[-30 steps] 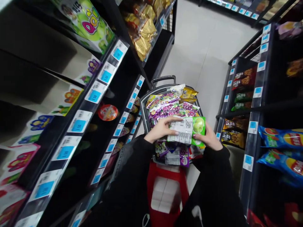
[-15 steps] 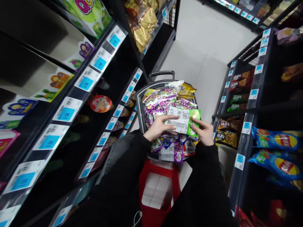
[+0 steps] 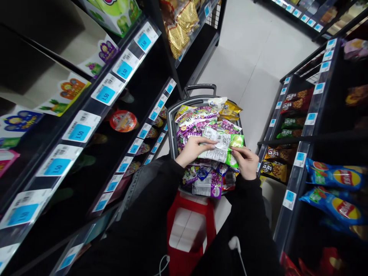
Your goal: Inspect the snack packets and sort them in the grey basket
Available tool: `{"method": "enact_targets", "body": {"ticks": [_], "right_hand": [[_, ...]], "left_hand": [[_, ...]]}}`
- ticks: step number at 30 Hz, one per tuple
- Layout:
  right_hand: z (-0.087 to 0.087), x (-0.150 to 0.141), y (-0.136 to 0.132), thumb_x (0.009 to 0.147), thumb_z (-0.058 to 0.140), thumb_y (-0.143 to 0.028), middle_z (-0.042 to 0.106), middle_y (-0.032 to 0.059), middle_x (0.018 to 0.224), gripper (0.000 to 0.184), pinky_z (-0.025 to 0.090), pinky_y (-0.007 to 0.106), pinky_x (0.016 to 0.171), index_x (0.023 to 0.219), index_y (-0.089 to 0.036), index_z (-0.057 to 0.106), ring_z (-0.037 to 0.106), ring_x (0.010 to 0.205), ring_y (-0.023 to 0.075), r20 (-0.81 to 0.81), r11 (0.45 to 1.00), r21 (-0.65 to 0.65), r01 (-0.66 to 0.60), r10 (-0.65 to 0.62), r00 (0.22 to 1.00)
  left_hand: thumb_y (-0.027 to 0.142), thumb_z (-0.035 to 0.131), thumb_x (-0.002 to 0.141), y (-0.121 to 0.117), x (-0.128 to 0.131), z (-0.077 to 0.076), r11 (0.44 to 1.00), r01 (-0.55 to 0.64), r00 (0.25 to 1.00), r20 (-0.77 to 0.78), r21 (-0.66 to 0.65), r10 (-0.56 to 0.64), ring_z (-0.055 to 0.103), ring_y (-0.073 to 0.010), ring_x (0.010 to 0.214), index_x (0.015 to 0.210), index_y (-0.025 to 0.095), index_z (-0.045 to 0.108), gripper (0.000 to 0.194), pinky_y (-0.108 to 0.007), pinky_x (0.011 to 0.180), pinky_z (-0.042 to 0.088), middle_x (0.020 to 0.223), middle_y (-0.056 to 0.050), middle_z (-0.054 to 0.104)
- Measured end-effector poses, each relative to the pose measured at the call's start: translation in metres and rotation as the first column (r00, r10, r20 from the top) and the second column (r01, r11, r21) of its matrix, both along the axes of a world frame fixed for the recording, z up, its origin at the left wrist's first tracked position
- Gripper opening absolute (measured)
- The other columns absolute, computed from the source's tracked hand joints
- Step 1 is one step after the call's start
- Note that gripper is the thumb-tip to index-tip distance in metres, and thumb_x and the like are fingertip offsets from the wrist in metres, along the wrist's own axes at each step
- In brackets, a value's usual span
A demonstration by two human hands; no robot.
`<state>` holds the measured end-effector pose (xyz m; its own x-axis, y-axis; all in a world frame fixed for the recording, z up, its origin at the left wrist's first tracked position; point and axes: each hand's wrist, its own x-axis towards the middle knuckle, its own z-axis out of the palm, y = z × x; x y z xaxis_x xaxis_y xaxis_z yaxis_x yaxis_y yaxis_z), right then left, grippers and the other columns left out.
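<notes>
Both hands are on a green-and-white candy packet (image 3: pixel 221 145), its printed back and code facing up. My left hand (image 3: pixel 195 149) grips its left side, fingers reaching across the middle. On its right end, my right hand (image 3: pixel 246 160) pinches the green edge between thumb and fingers. The packet is just above a grey shopping basket (image 3: pixel 170 132) heaped with purple-and-white candy packets (image 3: pixel 198 115). A golden packet (image 3: pixel 231 109) lies at the heap's far right, and a purple grape packet (image 3: pixel 207 184) at its near side.
Shelves with blue price tags (image 3: pixel 77 132) run along the left. On the right, a dark shelf holds blue chip bags (image 3: pixel 335 172) and snack bags (image 3: pixel 274 170). Pale floor (image 3: pixel 247 57) stretches ahead. Below the basket is a red frame (image 3: pixel 172 222); a white earphone (image 3: pixel 234 243) dangles nearby.
The right hand's fingers have shifted slightly on the packet's green end, and the left fingers have drawn closer together. The view has moved a little; the earphone now shows.
</notes>
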<state>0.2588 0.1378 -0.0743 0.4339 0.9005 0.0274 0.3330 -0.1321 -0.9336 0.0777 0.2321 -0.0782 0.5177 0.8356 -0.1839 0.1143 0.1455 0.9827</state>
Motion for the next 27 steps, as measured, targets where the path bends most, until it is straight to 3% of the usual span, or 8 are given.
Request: {"method": "enact_targets", "body": {"ticks": [8,15,19,23,25,27], "right_hand": [[-0.007,-0.006,0.005,0.079,0.056,-0.033,0.057,0.0000,0.072,0.016,0.042,0.028,0.068,0.071,-0.019,0.058,0.055,0.072,0.0155,0.081,0.998,-0.056,-0.030,0.035,0.996],[-0.003,-0.012,0.006,0.074,0.061,-0.037,0.053,-0.0026,0.065,0.023,0.038,0.025,0.061,0.065,-0.018,0.053,0.049,0.063,0.0121,-0.118,0.996,-0.083,0.016,-0.026,0.993],[-0.005,-0.006,0.004,0.065,0.069,-0.040,0.052,-0.0049,0.059,0.029,0.035,0.022,0.051,0.064,-0.018,0.051,0.044,0.052,0.0086,-0.231,0.988,-0.149,0.032,-0.066,0.971],[-0.005,0.001,0.000,0.058,0.075,-0.038,0.048,-0.0075,0.055,0.035,0.032,0.018,0.044,0.064,-0.018,0.046,0.040,0.045,0.0055,-0.302,0.985,-0.168,0.042,-0.092,0.949],[-0.003,0.004,-0.001,0.056,0.077,-0.037,0.046,-0.0096,0.051,0.038,0.032,0.018,0.041,0.070,-0.020,0.046,0.038,0.039,0.0046,-0.320,0.983,-0.180,0.045,-0.102,0.942],[-0.001,0.006,-0.001,0.052,0.079,-0.036,0.045,-0.0111,0.048,0.044,0.034,0.018,0.040,0.078,-0.021,0.046,0.039,0.036,0.0051,-0.342,0.983,-0.172,0.068,-0.124,0.931]], "left_hand": [[0.033,0.068,0.068,-0.002,0.005,-0.004,0.993,-0.112,0.992,-0.059,0.030,0.114,0.062,-0.0159,0.068,0.065,0.013,0.068,0.020,-0.025,0.068,0.046,0.066,-0.002,0.068],[0.033,0.071,0.064,-0.005,0.004,-0.004,0.980,-0.196,0.980,-0.020,-0.027,0.196,0.059,-0.0153,0.067,0.063,0.014,0.065,0.020,-0.026,0.070,0.044,0.065,-0.001,0.066],[0.030,0.074,0.061,-0.005,0.004,-0.009,0.976,-0.209,0.973,0.088,-0.059,0.214,0.060,-0.0155,0.077,0.072,0.014,0.065,0.022,-0.027,0.076,0.044,0.077,-0.003,0.067],[0.032,0.077,0.058,-0.007,0.005,-0.014,0.960,-0.212,0.943,0.221,-0.182,0.250,0.059,-0.0141,0.078,0.099,0.017,0.059,0.047,-0.024,0.070,0.045,0.097,-0.005,0.063],[0.036,0.077,0.057,-0.009,0.007,-0.015,0.944,-0.161,0.932,0.272,-0.287,0.241,0.058,-0.0131,0.073,0.112,0.019,0.053,0.062,-0.024,0.067,0.045,0.094,-0.005,0.063],[0.041,0.076,0.057,-0.011,0.010,-0.015,0.915,-0.104,0.920,0.313,-0.389,0.238,0.057,-0.0125,0.068,0.114,0.018,0.054,0.065,-0.025,0.066,0.044,0.084,-0.003,0.063]]}}
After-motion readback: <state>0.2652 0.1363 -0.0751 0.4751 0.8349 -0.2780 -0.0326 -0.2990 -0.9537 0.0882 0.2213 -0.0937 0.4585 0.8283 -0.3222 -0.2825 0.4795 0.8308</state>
